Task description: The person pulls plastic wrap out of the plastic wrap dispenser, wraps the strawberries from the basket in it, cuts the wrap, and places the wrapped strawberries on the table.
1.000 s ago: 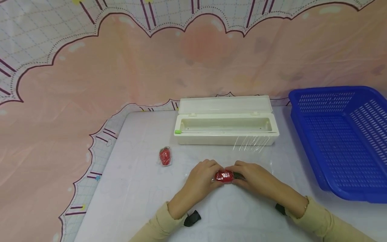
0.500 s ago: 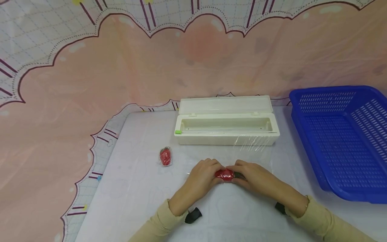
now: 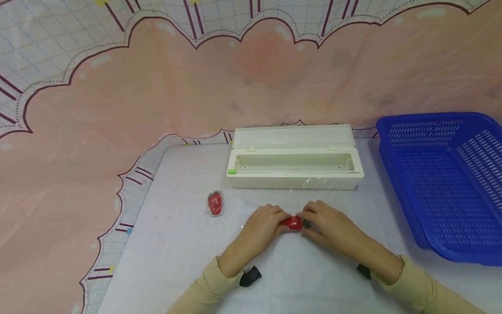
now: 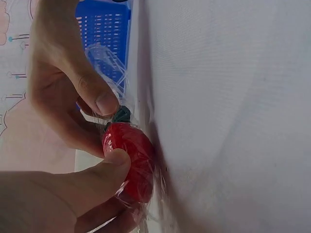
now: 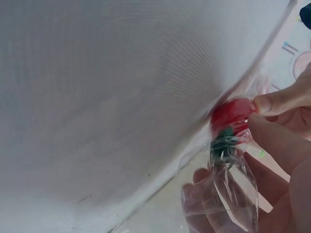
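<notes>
A glossy red piece with a dark green stem end (image 3: 294,223), wrapped in cling film, is between my hands over the table. My left hand (image 3: 262,229) grips its red end, thumb (image 4: 116,162) pressed on the film and fingers behind. At the green end is my right hand (image 3: 333,224), thumb and fingers curled round the stem and the loose film. In the right wrist view a clear tail of film (image 5: 228,199) hangs past the stem, across the fingers. A film-wrapped strawberry (image 3: 215,203) lies on the table to the left.
Behind the hands stands a long white cling-film box (image 3: 294,181), lid raised, with a green slider at its left end and film on its front. A blue plastic basket (image 3: 400,209) is at the right. Patterned cloth (image 3: 235,87) hangs behind the white table (image 3: 176,261).
The red piece has shifted slightly away from me and turned a little. My right fingers have lifted and bunched at the stem. Film strands that ran down from the box now lie against its front.
</notes>
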Demonstrator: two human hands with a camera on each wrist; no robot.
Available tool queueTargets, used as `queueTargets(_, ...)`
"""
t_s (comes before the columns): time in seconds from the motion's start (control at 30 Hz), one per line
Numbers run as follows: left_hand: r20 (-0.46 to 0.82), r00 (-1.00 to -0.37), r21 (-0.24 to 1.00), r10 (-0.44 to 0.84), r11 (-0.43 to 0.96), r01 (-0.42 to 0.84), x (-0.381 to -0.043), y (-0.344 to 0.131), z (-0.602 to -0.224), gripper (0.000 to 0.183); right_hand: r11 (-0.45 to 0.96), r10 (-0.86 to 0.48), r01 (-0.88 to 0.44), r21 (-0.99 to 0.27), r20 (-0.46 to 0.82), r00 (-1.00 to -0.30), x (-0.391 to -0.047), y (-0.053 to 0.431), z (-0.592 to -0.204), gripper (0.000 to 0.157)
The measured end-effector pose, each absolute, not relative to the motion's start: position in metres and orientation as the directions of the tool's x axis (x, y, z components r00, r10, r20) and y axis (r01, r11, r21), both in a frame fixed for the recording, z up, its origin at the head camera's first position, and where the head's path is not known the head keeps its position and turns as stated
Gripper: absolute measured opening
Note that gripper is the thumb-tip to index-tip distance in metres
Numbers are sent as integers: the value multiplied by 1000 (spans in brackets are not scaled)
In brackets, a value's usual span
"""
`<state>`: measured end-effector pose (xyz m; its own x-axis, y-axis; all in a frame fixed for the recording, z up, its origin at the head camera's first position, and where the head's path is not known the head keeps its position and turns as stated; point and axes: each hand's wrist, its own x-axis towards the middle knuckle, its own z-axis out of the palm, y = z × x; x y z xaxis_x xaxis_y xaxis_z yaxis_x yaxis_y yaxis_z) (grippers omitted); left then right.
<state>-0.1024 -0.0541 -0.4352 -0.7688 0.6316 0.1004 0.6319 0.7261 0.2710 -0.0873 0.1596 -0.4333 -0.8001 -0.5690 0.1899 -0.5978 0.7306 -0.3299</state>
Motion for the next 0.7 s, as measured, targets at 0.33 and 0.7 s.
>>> queueTargets(0.33,43,-766,264,641,732,628,-109,-54,-434,29,748,-557,-586,-312,184,-810,-90,152,-431,28)
queueTargets(0.7,4,-784,413,621,713,567,-121,-56,-437,23,759,-532,-553,-344,162,-831,-98,151,-434,19)
